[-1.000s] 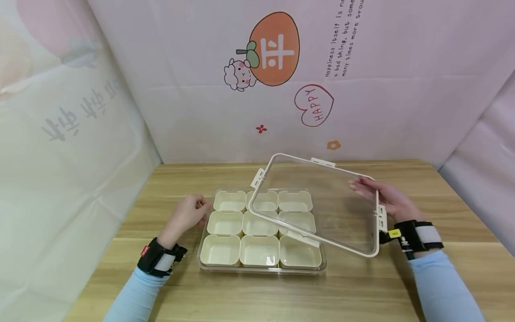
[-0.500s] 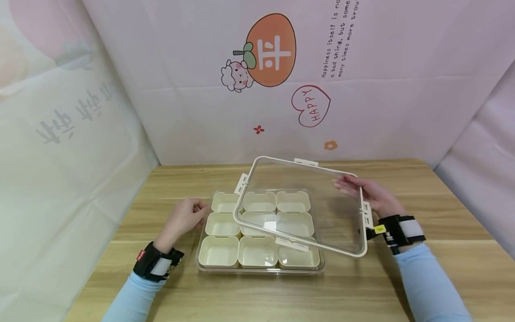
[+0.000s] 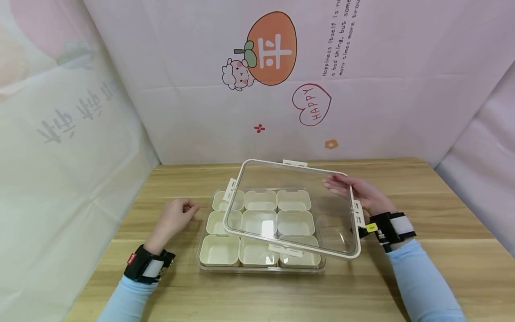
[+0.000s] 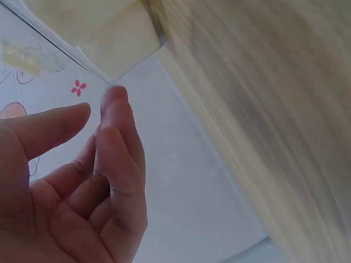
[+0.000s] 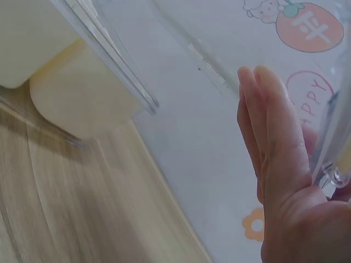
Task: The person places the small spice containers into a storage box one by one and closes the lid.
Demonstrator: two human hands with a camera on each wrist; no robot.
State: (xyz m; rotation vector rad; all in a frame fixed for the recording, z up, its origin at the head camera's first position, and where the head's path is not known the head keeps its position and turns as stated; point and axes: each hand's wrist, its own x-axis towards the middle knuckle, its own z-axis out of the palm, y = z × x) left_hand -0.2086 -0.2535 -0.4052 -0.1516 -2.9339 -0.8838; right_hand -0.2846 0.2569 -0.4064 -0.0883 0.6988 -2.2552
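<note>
A clear rectangular lid point(image 3: 323, 210) with a cream rim and side clips hangs tilted over a clear box point(image 3: 261, 269). My right hand point(image 3: 364, 192) holds the lid by its right edge, long fingers showing through the clear panel. In the right wrist view those fingers point(image 5: 277, 131) are straight and the thumb is mostly hidden behind the lid. Several cream cups point(image 3: 219, 251) stand in rows inside the box. Just left of the box, my left hand point(image 3: 173, 219) hovers with loosely bent fingers and holds nothing; its thumb and fingertips are apart in the left wrist view.
Both box and hands are over a wood-grain table point(image 3: 257, 297). A printed white cloth point(image 3: 193, 125) closes off the back, and more cloth hangs at the left and right sides.
The lid has travelled left in my right hand and now overlaps most of the box. My left hand has drawn back a little to the left, away from the box's edge.
</note>
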